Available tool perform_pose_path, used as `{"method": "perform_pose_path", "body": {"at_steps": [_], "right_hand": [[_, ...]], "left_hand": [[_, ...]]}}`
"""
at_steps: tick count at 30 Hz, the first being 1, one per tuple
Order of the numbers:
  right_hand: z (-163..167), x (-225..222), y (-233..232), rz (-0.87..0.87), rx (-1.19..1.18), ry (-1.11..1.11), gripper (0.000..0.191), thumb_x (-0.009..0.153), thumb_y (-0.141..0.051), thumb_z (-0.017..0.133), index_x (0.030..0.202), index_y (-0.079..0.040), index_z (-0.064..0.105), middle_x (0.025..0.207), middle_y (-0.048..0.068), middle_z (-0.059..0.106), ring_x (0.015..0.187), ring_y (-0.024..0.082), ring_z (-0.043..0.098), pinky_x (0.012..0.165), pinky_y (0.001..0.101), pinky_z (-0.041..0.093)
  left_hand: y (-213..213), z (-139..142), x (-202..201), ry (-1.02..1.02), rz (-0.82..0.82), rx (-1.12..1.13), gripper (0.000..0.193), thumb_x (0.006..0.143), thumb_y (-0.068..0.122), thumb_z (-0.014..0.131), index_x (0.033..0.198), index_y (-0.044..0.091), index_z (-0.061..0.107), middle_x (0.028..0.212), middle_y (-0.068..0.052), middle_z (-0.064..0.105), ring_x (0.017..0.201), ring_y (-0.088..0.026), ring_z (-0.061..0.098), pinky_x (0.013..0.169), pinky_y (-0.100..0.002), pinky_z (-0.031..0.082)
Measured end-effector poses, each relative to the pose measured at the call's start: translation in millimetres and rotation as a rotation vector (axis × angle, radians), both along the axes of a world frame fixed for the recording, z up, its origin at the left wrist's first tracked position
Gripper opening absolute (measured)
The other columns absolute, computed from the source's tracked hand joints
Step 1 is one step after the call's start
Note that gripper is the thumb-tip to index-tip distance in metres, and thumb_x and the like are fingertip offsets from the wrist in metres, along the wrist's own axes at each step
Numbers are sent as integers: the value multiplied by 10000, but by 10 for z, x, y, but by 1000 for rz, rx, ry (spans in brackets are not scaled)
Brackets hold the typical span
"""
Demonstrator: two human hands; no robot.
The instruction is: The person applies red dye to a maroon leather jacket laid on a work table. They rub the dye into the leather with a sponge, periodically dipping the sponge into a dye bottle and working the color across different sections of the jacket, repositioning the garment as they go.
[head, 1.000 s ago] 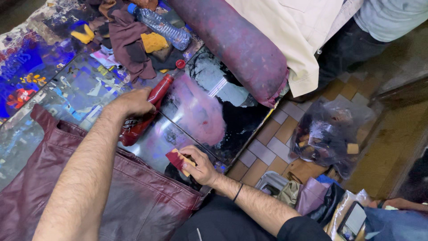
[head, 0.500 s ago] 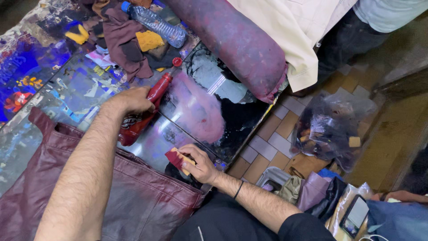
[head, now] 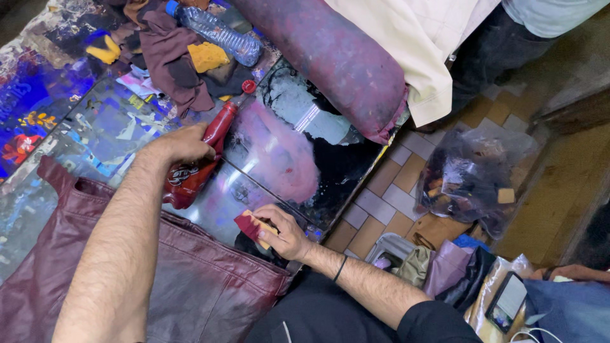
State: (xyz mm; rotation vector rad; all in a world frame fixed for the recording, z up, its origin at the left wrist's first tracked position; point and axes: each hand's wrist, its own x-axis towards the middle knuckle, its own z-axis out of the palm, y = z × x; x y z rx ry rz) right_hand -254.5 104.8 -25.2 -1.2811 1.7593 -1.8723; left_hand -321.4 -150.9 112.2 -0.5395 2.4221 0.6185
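Observation:
My left hand (head: 181, 145) grips a dark red plastic bottle (head: 194, 171) that lies tilted on the paint-stained table (head: 76, 121), its red cap (head: 248, 86) pointing away from me. My right hand (head: 283, 232) holds a small sponge soaked dark red (head: 249, 224) at the table's near edge. A maroon leather jacket (head: 197, 286) is spread on the table under my left forearm. A pink smear (head: 279, 152) covers the glossy dark surface just beyond the sponge.
Rags, a yellow sponge (head: 206, 56) and a clear water bottle (head: 219, 32) lie at the back. A stained purple bolster (head: 330, 57) rests at the right end. A plastic bag (head: 473, 181), cloths and a phone (head: 506, 302) sit on the tiled floor.
Both hands keep their grips and places. The view has shifted slightly; nothing was picked up or let go.

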Motion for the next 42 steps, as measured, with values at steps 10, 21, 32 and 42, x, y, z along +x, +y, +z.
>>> {"method": "perform_pose_path", "body": {"at_steps": [10, 21, 32, 42], "right_hand": [[-17, -3, 15, 13, 11, -30, 327, 1023, -173, 626, 1310, -33, 562, 1268, 176, 631, 1143, 305, 660, 995, 389, 535], [48, -6, 10, 11, 18, -44, 312, 1014, -158, 630, 1294, -36, 563, 1254, 164, 639, 1113, 288, 670, 962, 373, 543], [-215, 52, -12, 9, -2, -67, 358, 1014, -214, 638, 1317, -37, 569, 1252, 160, 643, 1139, 299, 668, 1003, 387, 534], [-265, 53, 8, 9, -21, -55, 334, 1017, -177, 632, 1313, -44, 554, 1258, 165, 638, 1149, 306, 675, 1016, 389, 541]], "left_hand": [[17, 38, -30, -68, -37, -76, 637, 780, 271, 792, 1353, 97, 573, 1247, -208, 702, 1154, -354, 681, 992, -470, 522], [5, -2, -71, -91, -75, -117, 641, 774, 296, 810, 1331, 65, 591, 1263, -223, 703, 1175, -364, 678, 1006, -467, 522], [-66, -61, -83, -100, -76, -99, 652, 769, 290, 781, 1346, 60, 583, 1266, -211, 702, 1180, -357, 673, 995, -467, 512], [-50, -41, -122, -115, -81, -106, 660, 771, 290, 799, 1350, 61, 581, 1299, -211, 677, 1185, -363, 658, 1002, -472, 511]]}}
